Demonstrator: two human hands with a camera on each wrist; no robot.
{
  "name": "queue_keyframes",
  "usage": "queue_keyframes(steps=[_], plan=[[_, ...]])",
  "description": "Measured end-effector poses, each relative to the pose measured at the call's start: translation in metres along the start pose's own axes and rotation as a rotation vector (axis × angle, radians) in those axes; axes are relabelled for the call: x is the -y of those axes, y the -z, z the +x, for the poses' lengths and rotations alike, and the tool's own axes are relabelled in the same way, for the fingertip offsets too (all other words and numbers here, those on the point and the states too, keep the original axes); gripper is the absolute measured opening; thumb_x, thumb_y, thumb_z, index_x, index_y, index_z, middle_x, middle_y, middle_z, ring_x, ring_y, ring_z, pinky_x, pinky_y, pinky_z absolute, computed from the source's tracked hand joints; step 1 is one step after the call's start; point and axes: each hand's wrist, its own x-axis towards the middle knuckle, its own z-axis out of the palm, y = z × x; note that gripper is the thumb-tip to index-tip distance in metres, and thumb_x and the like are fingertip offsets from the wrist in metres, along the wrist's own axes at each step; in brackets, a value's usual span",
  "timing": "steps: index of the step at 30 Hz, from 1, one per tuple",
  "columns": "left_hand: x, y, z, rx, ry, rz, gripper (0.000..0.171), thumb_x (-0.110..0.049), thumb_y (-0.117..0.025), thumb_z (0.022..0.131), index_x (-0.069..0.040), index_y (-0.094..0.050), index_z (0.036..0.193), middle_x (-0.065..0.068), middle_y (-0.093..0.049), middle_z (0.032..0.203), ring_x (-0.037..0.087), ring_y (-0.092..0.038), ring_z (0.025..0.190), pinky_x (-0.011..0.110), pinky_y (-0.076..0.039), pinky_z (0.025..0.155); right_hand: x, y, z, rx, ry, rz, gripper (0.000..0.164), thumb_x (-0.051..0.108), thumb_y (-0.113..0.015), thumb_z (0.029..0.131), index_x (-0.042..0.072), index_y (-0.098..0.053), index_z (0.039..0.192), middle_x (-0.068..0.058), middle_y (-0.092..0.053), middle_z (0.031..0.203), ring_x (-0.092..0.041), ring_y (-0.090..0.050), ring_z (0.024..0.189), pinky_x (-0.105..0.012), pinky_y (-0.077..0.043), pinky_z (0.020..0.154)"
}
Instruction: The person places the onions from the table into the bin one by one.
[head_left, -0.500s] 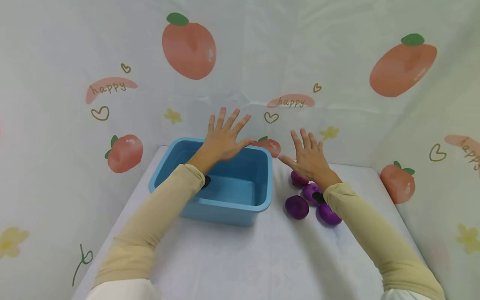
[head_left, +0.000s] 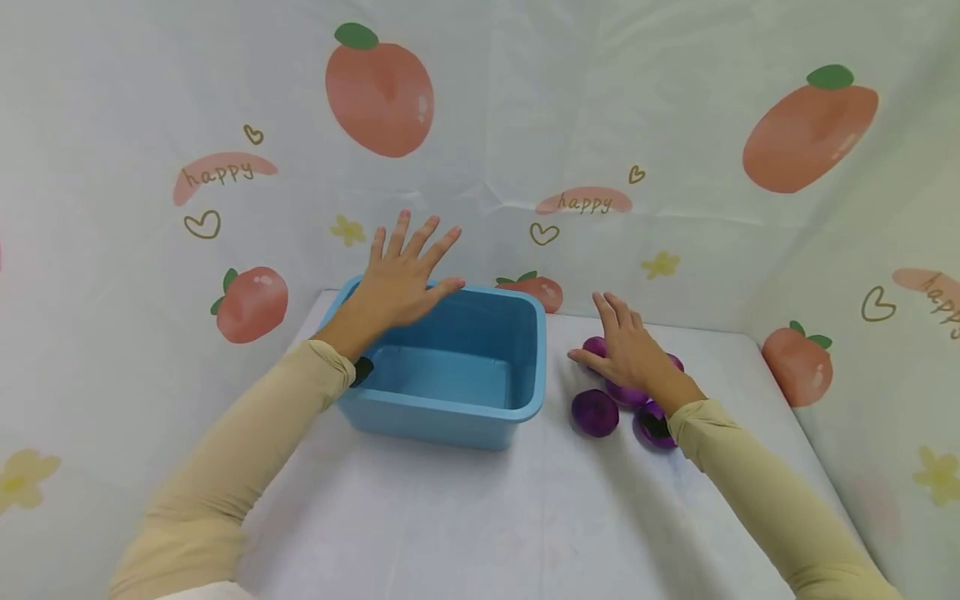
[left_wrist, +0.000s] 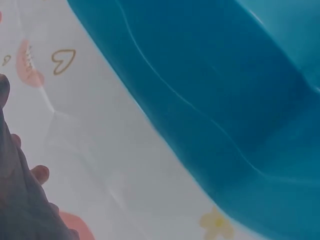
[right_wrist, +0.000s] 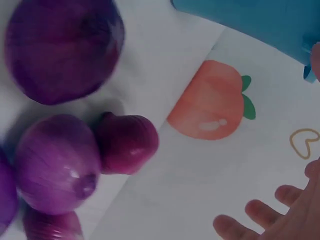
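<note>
Over the left back part of a blue plastic tub (head_left: 442,414) hovers my left hand (head_left: 396,287), its fingers spread and straight, holding nothing. My right hand (head_left: 632,357) is above a cluster of purple onions, fingers extended, also with nothing held. One dark purple onion (head_left: 595,413) lies between the tub and the rest of the cluster; others are partly hidden beneath the right hand and wrist. In the right wrist view a large onion (right_wrist: 62,47), a paler onion (right_wrist: 57,162) and a small reddish one (right_wrist: 127,144) sit apart from the fingertips (right_wrist: 260,212).
A white cloth covers the table (head_left: 480,517). Behind and at both sides rises a white curtain (head_left: 480,100) printed with fruit, hearts and flowers. The tub's raised rim (head_left: 543,350) faces the onions.
My left hand has shifted left over the tub. My right hand has come down and slightly right, nearer the onions, with its fingers closer together.
</note>
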Motion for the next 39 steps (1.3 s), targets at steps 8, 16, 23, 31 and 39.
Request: queue_keyframes(steps=[8,16,23,31,39], plan=[[0.022,0.006,-0.017,-0.041,-0.007,0.01,0.077,-0.067,-0.036,0.101,-0.043,0.002,0.163,0.002,-0.001,0.175,0.037,0.016,0.16,0.069,0.003,0.126,-0.008,-0.013,-0.022,0.056,-0.027,0.08,0.112,0.056,-0.073,0.087,0.006,-0.007,0.164,-0.024,-0.011,0.168,-0.055,-0.022,0.15,-0.074,-0.037,0.11],[0.058,0.006,-0.035,-0.106,-0.091,0.136,0.075,-0.055,-0.049,0.102,-0.036,-0.012,0.164,0.008,-0.016,0.171,0.038,-0.002,0.16,0.067,-0.011,0.125,-0.01,-0.03,-0.039,0.105,-0.002,0.168,0.116,0.048,-0.086,0.078,0.006,-0.017,0.161,-0.025,-0.019,0.164,-0.052,-0.028,0.147,-0.071,-0.041,0.109],[0.091,0.009,-0.048,-0.11,-0.069,0.15,0.07,-0.048,-0.052,0.102,-0.031,-0.021,0.163,0.012,-0.021,0.17,0.04,-0.01,0.159,0.066,-0.018,0.123,-0.006,-0.043,-0.05,0.159,-0.018,0.152,0.116,0.04,-0.092,0.072,0.002,-0.025,0.159,-0.027,-0.03,0.157,-0.055,-0.033,0.144,-0.069,-0.043,0.108],[0.111,-0.002,-0.063,-0.067,-0.01,0.106,0.071,-0.05,-0.05,0.102,-0.031,-0.021,0.164,0.013,-0.022,0.17,0.043,-0.012,0.158,0.071,-0.021,0.122,-0.005,-0.051,-0.058,0.192,-0.001,0.135,0.102,0.028,-0.091,0.075,0.002,-0.034,0.155,-0.025,-0.041,0.151,-0.052,-0.041,0.138,-0.065,-0.049,0.105],[0.124,-0.018,-0.074,-0.012,0.033,0.047,0.069,-0.052,-0.047,0.103,-0.028,-0.023,0.164,0.015,-0.022,0.17,0.045,-0.013,0.158,0.073,-0.021,0.12,-0.005,-0.06,-0.057,0.171,0.073,0.016,0.081,0.023,-0.091,0.075,-0.001,-0.052,0.142,-0.025,-0.056,0.138,-0.049,-0.049,0.128,-0.062,-0.053,0.102]])
